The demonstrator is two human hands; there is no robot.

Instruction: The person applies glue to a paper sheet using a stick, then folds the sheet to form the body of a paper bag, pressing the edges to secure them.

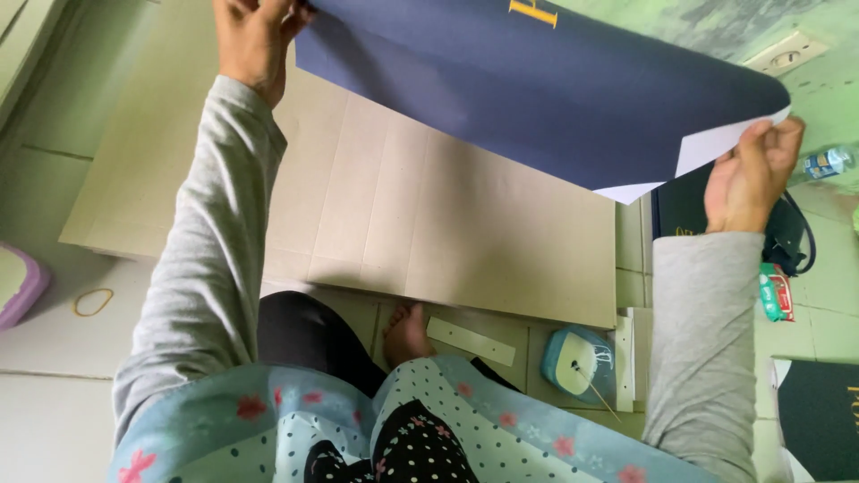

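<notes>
Holding a large dark blue sheet (pixel 537 89) stretched between them, both hands are raised above the floor. The left hand (pixel 253 40) grips the sheet's upper left corner, fingers curled tightly over the edge at the top of the view. The right hand (pixel 747 179) pinches the opposite corner, thumb on top and fingers underneath, where the sheet curls over and shows its white underside. The sheet is smooth, matte and flexible, bowing gently between the two grips, with a bit of gold printing near its top edge.

Directly under the sheet, a big flat piece of cardboard (pixel 429 206) lies on the tiled floor (pixel 54 394). It is pale brown, stiff and scored with several straight fold lines. Near the person's bare foot (pixel 407 333) rests a narrow white strip (pixel 471 341) and a round pale blue tub (pixel 580 362) with a thin stick leaning out of it. A yellow rubber band (pixel 93 301) lies on the tiles at the left, close to a purple-rimmed tray (pixel 22 286). At the right, beyond the right hand, are a small plastic bottle (pixel 828 162) and a red and green packet (pixel 775 293). Both sleeves are grey knit.
</notes>
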